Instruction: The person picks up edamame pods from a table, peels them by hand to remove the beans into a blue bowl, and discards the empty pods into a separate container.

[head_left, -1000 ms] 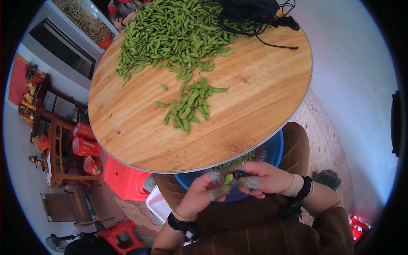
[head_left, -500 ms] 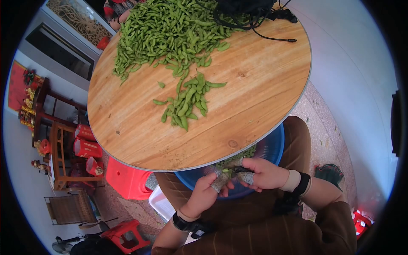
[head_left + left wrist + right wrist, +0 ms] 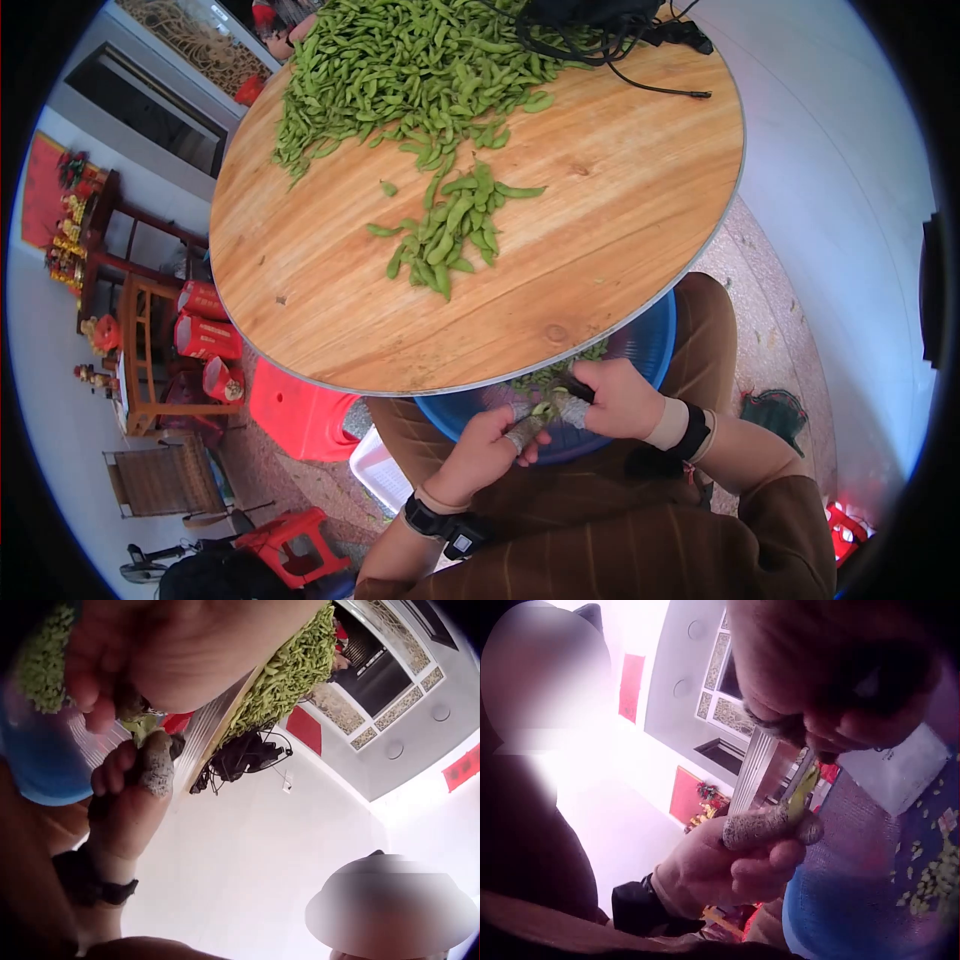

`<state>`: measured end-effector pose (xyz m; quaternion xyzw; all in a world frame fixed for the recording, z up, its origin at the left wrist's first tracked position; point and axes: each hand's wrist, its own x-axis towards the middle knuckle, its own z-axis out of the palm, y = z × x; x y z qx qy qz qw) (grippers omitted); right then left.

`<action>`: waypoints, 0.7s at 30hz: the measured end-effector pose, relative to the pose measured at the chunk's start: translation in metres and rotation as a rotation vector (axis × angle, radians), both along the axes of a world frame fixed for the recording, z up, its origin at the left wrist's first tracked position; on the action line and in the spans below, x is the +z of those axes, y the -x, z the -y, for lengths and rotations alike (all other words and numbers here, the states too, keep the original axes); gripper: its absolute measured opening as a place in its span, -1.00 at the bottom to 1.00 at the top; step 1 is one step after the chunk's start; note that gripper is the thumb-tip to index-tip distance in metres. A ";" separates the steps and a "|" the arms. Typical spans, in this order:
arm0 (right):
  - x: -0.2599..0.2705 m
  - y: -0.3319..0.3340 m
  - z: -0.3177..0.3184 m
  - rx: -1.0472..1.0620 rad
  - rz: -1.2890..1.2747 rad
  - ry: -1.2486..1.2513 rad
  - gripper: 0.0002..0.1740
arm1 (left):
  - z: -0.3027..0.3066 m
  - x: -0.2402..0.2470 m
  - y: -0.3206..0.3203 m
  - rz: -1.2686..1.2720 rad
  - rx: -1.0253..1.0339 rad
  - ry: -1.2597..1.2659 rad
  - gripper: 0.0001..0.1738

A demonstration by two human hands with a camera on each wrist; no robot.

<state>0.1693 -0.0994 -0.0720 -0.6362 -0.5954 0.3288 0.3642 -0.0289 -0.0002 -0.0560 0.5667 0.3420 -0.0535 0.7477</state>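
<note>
Over the blue basin (image 3: pixel 655 345), my left hand (image 3: pixel 478 458) pinches a green soybean pod (image 3: pixel 802 793) between thumb and fingers. Grey woven sleeves (image 3: pixel 757 827) cover some of its fingertips. My right hand (image 3: pixel 625 400) meets it from the other side, its curled fingertips gripping the pod's other end. Grey sleeves and a dark thumb cover (image 3: pixel 577 387) show on the right hand. In the left wrist view the pod is mostly hidden between both hands. Shelled green beans (image 3: pixel 930 881) lie in the basin below.
A round wooden table (image 3: pixel 340 270) overhangs the basin. A small heap of pods (image 3: pixel 455 230) lies on it, with a big pile (image 3: pixel 400 80) behind and a black bag with cords (image 3: pixel 590 25). Left of my lap are a red stool (image 3: pixel 300 410) and a white basket (image 3: pixel 380 470).
The pod stuck up bright green from my left fingers a second ago; now it is mostly covered between both hands. My right hand has moved slightly up toward the table edge.
</note>
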 end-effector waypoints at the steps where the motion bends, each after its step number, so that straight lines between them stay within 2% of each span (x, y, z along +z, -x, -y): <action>1: -0.005 -0.001 0.001 -0.058 0.012 0.009 -0.75 | -0.001 -0.001 0.002 -0.047 0.049 -0.005 -0.79; 2: -0.007 0.002 0.005 -0.105 0.017 0.027 -0.76 | 0.005 0.002 0.006 -0.055 0.067 0.003 -0.79; 3: -0.008 0.005 0.007 -0.099 0.018 0.026 -0.76 | 0.006 0.003 0.006 -0.115 0.067 -0.109 -0.83; 4: -0.008 0.008 0.009 -0.123 0.199 0.082 -0.75 | 0.007 0.004 0.006 -0.171 0.069 -0.223 -0.85; 5: -0.008 0.011 0.010 -0.146 0.386 0.131 -0.74 | 0.009 0.000 0.008 -0.162 0.081 -0.229 -0.85; 7: 0.005 0.015 0.012 -0.038 0.381 0.000 -0.71 | 0.011 -0.012 0.010 -0.083 -0.089 -0.728 -0.91; 9: 0.009 0.017 0.011 0.085 0.380 -0.128 -0.67 | 0.014 -0.010 0.004 0.029 -0.074 -0.753 -0.93; 10: 0.007 0.018 0.010 0.099 0.247 -0.074 -0.68 | 0.014 -0.006 0.002 0.122 -0.102 -0.759 -0.95; 11: 0.006 0.017 0.003 0.105 0.120 -0.025 -0.68 | 0.008 0.002 0.001 0.152 -0.147 -0.618 -0.95; 12: 0.011 0.012 0.000 0.122 0.138 -0.033 -0.68 | 0.006 0.009 0.003 0.163 -0.125 -0.629 -0.95; 14: 0.021 0.006 -0.001 0.245 -0.471 0.149 -0.66 | 0.004 0.017 0.007 0.191 -0.174 -0.015 -0.91; 15: 0.023 0.006 -0.002 0.252 -0.463 0.149 -0.66 | 0.004 0.018 0.008 0.198 -0.167 -0.018 -0.91; 17: 0.025 0.005 -0.004 0.214 -0.556 0.251 -0.65 | 0.003 0.020 0.010 0.350 -0.142 0.187 -0.88; 21: 0.026 0.008 -0.008 0.157 -0.683 0.418 -0.64 | 0.003 0.019 0.019 0.386 -0.067 0.104 -0.86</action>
